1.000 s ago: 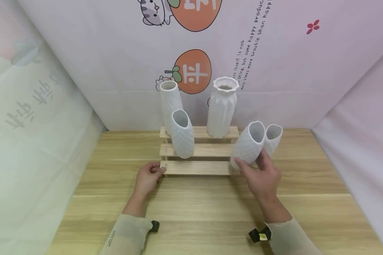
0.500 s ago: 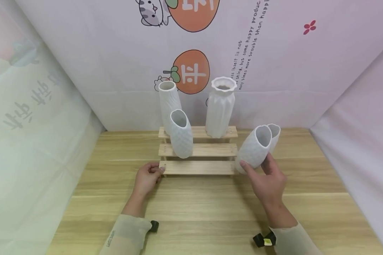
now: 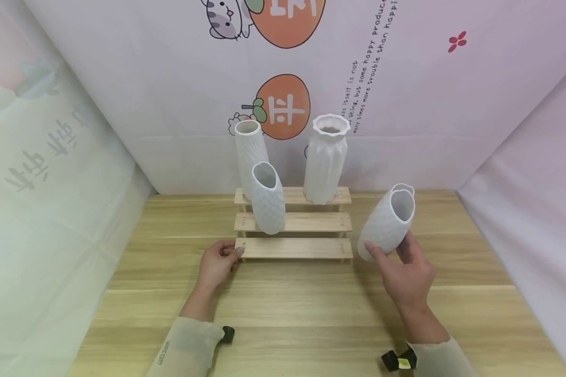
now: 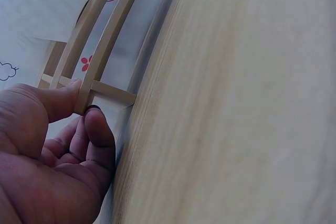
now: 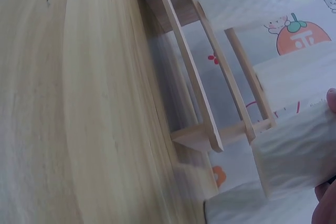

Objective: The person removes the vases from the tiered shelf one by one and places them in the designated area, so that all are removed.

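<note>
My left hand [image 3: 215,266] pinches the left end of the lowest board of a three-step wooden rack [image 3: 292,248]. The left wrist view shows the thumb on top of that board and curled fingers below. In my right hand [image 3: 409,277] is a white textured vase [image 3: 384,225], gripped between thumb and fingers, tilted, off the rack's right end. The right wrist view shows its base above the table. On the middle step, at left, stands a similar white vase [image 3: 270,209]. The top step bears a tall ribbed vase [image 3: 248,152] and a fluted vase with a frilled rim [image 3: 325,162].
Another white vase [image 5: 247,203] stands on the wooden table [image 3: 292,309] beyond the held one, which hides most of it in the head view. Printed cloth [image 3: 170,78] hangs behind the rack and along both sides.
My right hand has carried its vase to the right and slightly nearer, away from the rack's right end, now covering most of the vase behind. My left hand stays on the rack.
</note>
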A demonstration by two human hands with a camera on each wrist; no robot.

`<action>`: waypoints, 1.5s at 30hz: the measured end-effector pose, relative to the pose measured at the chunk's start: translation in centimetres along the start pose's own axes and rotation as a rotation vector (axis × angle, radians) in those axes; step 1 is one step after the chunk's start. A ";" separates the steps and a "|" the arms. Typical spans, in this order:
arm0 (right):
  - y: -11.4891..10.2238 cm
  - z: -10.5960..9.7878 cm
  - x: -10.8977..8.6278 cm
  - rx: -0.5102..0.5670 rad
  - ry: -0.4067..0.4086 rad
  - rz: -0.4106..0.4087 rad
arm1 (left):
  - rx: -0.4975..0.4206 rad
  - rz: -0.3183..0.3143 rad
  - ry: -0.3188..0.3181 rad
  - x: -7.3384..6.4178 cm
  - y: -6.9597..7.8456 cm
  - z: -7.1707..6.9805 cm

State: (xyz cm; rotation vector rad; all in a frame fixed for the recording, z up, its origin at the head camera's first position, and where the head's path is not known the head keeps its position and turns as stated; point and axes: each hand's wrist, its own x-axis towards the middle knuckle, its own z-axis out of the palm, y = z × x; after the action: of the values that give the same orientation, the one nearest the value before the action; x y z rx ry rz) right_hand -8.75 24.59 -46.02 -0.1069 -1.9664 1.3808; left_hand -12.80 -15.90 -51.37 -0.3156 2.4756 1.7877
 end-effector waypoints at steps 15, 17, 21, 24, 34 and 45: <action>1.4 -1.6 0.3 -0.007 0.055 0.110 | 0.027 -0.003 0.006 0.1 0.1 0.0; 1.7 -1.8 0.4 -0.019 0.065 0.109 | 0.027 -0.002 0.006 0.1 0.1 0.0; 2.0 -2.0 0.5 -0.024 0.077 0.095 | 0.024 0.001 0.005 0.1 0.1 -0.1; 2.0 -2.2 0.6 -0.031 0.081 0.103 | 0.022 0.001 0.005 0.1 0.0 -0.1; 2.5 -3.1 0.9 -0.052 0.102 0.140 | 0.029 0.006 0.003 0.1 0.0 -0.1; 3.2 -3.8 1.3 -0.022 0.115 0.138 | 0.028 0.011 0.008 0.2 -0.1 0.0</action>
State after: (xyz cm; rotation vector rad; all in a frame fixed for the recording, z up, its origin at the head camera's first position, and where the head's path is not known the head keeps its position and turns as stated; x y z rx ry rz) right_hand -8.43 29.52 -47.45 -0.3306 -1.9085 1.4075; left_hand -12.96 -15.98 -51.48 -0.3084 2.5107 1.7573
